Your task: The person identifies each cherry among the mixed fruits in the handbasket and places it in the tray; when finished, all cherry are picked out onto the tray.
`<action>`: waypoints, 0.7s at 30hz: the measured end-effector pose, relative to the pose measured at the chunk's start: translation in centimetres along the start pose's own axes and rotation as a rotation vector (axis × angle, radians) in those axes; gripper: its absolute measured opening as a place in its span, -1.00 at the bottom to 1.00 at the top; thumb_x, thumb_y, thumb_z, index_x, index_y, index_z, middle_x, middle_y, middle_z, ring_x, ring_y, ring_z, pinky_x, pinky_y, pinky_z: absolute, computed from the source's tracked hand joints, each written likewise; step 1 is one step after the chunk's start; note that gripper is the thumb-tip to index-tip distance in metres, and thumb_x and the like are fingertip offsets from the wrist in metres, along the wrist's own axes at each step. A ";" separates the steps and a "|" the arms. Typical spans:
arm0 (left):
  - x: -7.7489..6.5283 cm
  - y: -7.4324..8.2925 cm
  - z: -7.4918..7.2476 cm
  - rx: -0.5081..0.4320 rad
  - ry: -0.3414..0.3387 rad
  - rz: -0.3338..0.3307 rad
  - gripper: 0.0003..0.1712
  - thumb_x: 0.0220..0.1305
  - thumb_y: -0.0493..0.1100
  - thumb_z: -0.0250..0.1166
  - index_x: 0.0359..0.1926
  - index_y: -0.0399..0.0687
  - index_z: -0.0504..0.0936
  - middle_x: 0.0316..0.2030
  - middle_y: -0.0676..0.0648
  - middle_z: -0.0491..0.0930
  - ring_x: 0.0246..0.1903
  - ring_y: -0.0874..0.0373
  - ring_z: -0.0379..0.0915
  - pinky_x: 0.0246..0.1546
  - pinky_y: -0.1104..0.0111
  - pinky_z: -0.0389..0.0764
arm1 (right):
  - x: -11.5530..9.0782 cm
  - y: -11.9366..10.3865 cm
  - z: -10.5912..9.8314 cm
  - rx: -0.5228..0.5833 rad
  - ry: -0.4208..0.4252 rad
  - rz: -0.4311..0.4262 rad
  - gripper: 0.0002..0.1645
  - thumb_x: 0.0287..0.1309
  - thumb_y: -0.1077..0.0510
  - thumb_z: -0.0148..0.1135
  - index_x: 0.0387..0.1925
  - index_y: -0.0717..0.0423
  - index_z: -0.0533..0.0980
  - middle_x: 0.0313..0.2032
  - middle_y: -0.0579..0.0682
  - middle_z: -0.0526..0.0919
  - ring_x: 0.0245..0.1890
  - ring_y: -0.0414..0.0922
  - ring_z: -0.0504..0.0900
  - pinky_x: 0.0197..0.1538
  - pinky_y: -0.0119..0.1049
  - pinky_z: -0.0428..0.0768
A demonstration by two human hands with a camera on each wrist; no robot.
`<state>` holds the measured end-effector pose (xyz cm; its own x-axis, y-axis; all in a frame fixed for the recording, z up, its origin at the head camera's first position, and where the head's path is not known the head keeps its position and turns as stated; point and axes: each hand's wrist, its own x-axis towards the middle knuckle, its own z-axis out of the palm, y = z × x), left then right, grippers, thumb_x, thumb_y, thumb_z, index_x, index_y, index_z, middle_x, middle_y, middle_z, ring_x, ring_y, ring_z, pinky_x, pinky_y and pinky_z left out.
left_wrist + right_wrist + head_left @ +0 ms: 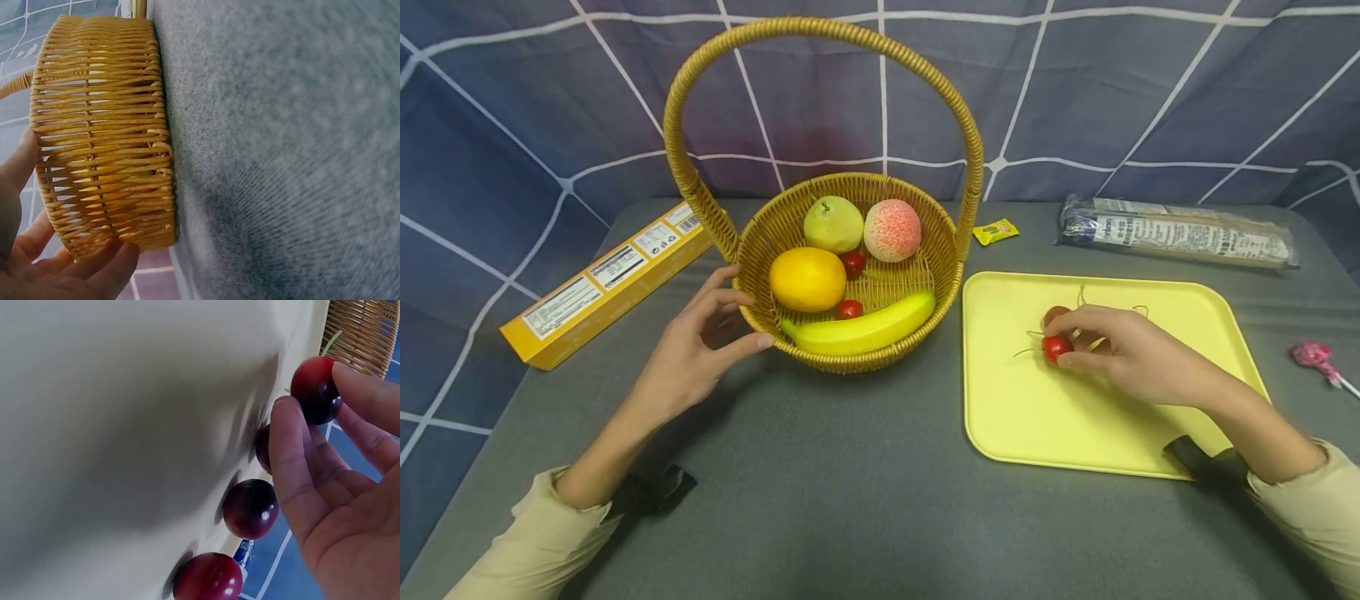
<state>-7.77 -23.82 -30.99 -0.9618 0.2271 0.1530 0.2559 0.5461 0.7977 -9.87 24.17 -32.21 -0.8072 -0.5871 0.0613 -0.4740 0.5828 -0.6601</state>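
On the right, my right hand (1120,354) pinches a red cherry (314,390) between thumb and fingers, close over the yellow tray (1000,425). Several more cherries (251,509) lie on the tray, partly hidden by that hand in the head view. My left hand (688,354) touches the left side of a wicker basket (850,363), its fingers spread along the rim and outer wall. Inside the basket are a green fruit (833,225), a pink peach (892,230), a yellow-orange fruit (807,279), a banana (865,327) and two cherries (850,309).
An orange box (613,283) lies left of the basket, whose tall handle (820,27) arches above it. Behind the tray lies a plastic-wrapped packet (1176,233). A small yellow wrapper (996,232) sits between them, and a pink lollipop (1313,355) lies at the right.
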 end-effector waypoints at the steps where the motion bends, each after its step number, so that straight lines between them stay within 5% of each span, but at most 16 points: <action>1: 0.0 0.0 0.0 -0.002 0.000 0.002 -0.50 0.18 -0.32 0.44 0.10 -0.35 0.47 0.48 -0.15 0.08 0.34 -0.22 0.19 0.28 -0.10 0.36 | 0.0 0.0 0.1 -0.003 -0.001 0.001 -0.64 0.10 0.41 0.38 -0.05 0.13 0.61 -0.16 -0.11 0.63 -0.25 -0.26 0.60 -0.24 -0.42 0.65; 21: 0.0 0.0 0.0 0.000 -0.002 -0.007 -0.51 0.20 -0.31 0.43 0.10 -0.34 0.47 0.48 -0.12 0.08 0.34 -0.19 0.19 0.29 -0.06 0.36 | 0.0 -0.7 -0.2 -0.050 0.045 -0.017 -0.66 0.07 0.36 0.43 -0.09 0.08 0.64 -0.21 -0.18 0.66 -0.31 -0.29 0.61 -0.31 -0.41 0.66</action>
<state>-7.76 -23.82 -30.97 -0.9635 0.2243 0.1462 0.2487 0.5474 0.7990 -9.63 23.84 -31.61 -0.8132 -0.5720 0.1070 -0.5042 0.6008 -0.6203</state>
